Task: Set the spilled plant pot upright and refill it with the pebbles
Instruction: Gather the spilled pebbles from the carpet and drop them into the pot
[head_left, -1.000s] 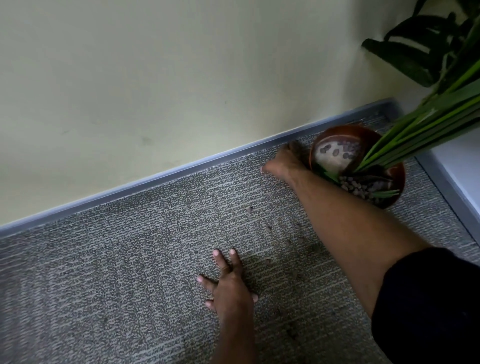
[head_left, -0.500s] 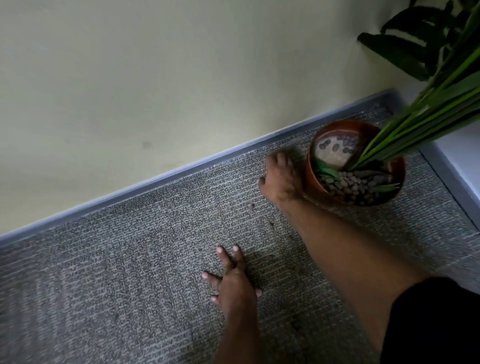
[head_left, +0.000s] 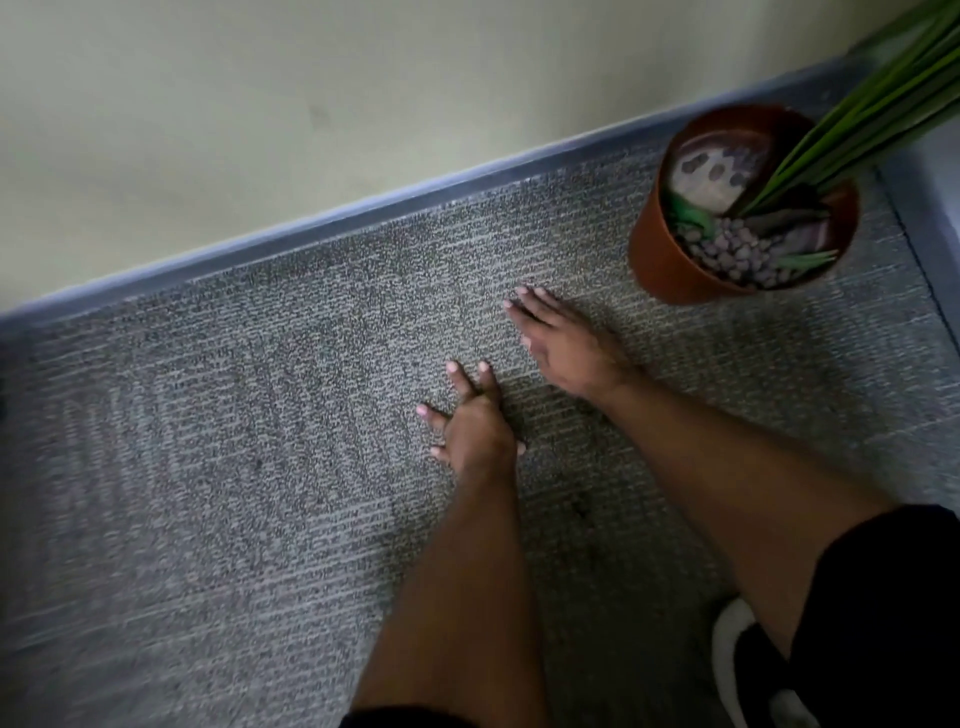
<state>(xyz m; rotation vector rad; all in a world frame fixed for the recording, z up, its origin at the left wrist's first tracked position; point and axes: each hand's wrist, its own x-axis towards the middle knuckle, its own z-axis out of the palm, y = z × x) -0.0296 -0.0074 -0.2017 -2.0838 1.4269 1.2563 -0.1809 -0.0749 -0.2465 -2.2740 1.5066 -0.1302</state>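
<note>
Both hands spread flat on carpet (head_left: 208, 415): left hand (head_left: 475, 431), right hand (head_left: 566, 348); plant pot (head_left: 670, 260) upright beyond right hand, apart.

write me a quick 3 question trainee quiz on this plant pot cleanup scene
1. True or false: the round terracotta-brown plant pot lies tipped over on the grey woven carpet.
2. Which hand is nearer the pot? A) left hand B) right hand
3. Fill in: the small dark pebbles sit in the ____ of the pot, below the long green leaves.

Key
1. False: it stands upright near the blue-grey skirting strip.
2. B: it rests flat on the carpet just left of the pot, apart from it, nothing in its grip.
3. Front (near) part.
</note>
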